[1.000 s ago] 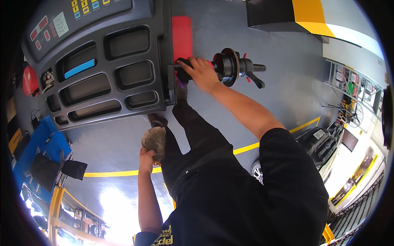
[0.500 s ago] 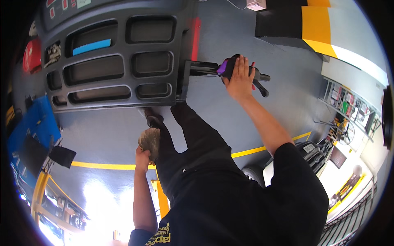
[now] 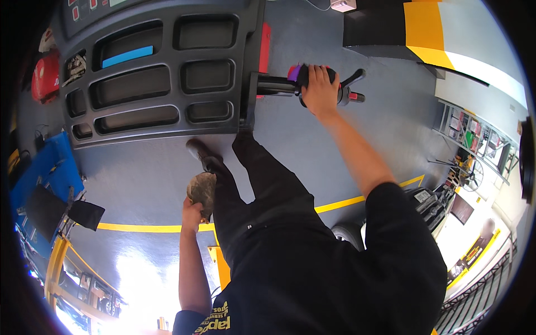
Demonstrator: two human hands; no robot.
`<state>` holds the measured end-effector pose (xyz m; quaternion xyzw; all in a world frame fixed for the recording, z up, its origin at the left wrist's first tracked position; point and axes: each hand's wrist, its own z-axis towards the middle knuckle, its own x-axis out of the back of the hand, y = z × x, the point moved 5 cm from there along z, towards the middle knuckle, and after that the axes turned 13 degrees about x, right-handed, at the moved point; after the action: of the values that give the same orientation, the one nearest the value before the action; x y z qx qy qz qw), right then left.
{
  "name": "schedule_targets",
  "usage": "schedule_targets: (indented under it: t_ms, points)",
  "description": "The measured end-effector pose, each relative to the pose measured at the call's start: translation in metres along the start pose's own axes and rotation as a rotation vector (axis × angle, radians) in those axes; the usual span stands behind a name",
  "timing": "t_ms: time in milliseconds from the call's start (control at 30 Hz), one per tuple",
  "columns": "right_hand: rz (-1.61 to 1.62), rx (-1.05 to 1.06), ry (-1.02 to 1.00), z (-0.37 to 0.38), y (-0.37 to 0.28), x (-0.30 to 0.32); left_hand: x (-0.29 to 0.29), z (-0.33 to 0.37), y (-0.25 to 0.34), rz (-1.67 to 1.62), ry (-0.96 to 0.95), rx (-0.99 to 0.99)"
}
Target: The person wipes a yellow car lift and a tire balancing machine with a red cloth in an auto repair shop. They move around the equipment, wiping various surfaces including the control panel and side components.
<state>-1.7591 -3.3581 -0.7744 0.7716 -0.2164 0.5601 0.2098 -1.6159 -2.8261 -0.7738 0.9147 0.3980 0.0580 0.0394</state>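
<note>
My right hand (image 3: 320, 89) lies over the black and purple clamping nut (image 3: 297, 76) on the shaft at the right side of a wheel balancer, fingers wrapped over its top. Dark handles (image 3: 353, 78) stick out past my hand, one with a red part. The balancer's moulded black tray top (image 3: 176, 70) is to the left. Lower down, beside my thigh, my left hand (image 3: 192, 212) is closed on a mottled brown-green cloth piece (image 3: 202, 192), possibly a cap. Its exact kind is unclear.
A blue strip (image 3: 127, 57) and small metal pieces (image 3: 75, 68) lie in the tray's compartments. A blue machine (image 3: 39, 184) with a yellow frame stands at the left. A black and yellow block (image 3: 421, 28) is at the upper right. Yellow lines (image 3: 142, 228) cross the grey floor.
The nut's handles have turned from pointing right and downward to pointing up and right, with my right hand shifting slightly left and up. My left hand still holds the cloth piece.
</note>
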Motion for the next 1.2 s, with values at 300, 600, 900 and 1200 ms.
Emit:
schedule_targets:
  t_ms: [300,600,900,1200]
  points:
    - [0.034,0.050,0.174,-0.010,0.004,-0.009,0.023,0.016,-0.018,0.025,0.020,0.073]
    - [-0.038,-0.111,0.145,-0.041,-0.015,-0.010,0.046,0.012,-0.018,-0.014,-0.024,0.018]
    - [-0.040,-0.072,-0.127,0.024,0.008,-0.002,0.026,0.006,-0.006,0.074,-0.040,0.035]
    - [-0.061,-0.045,0.375,-0.023,-0.012,-0.010,0.030,0.001,-0.005,0.088,0.024,0.048]
